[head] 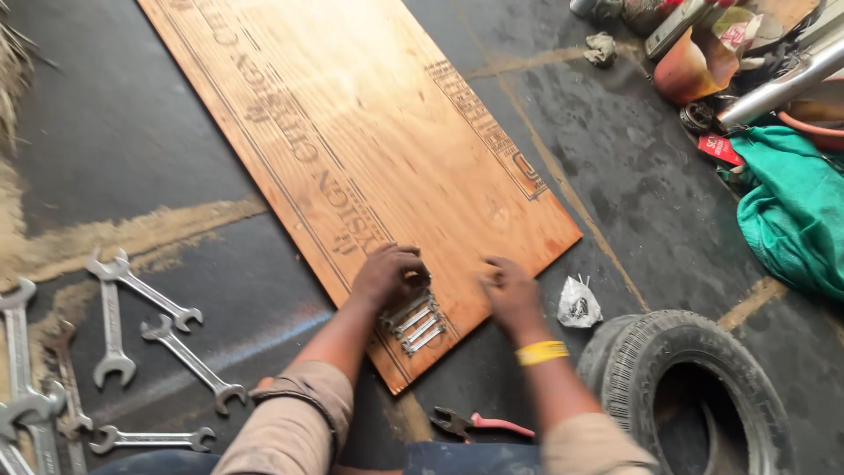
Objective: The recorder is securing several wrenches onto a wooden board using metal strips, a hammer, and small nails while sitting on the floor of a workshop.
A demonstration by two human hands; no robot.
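Left hand (pixel 387 274) curled shut over a row of small spanners (pixel 413 322) on the wooden board (pixel 352 123), right hand (pixel 510 295) loosely closed beside them, holding nothing seen.

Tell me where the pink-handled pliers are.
The pliers lie on the dark floor at the bottom centre, between the person's forearms, just below the plywood board's near corner and left of the tyre.

Small clear-and-white plastic bag (pixel 578 303) lay crumpled on the dark floor, just beside the tyre and near the plywood sheet's corner. Red label or packet (pixel 721 148) with white print sat at the right, touching the green cloth's edge. A pale wrapper with red print (pixel 737 31) sat top right among clutter, partly hidden.
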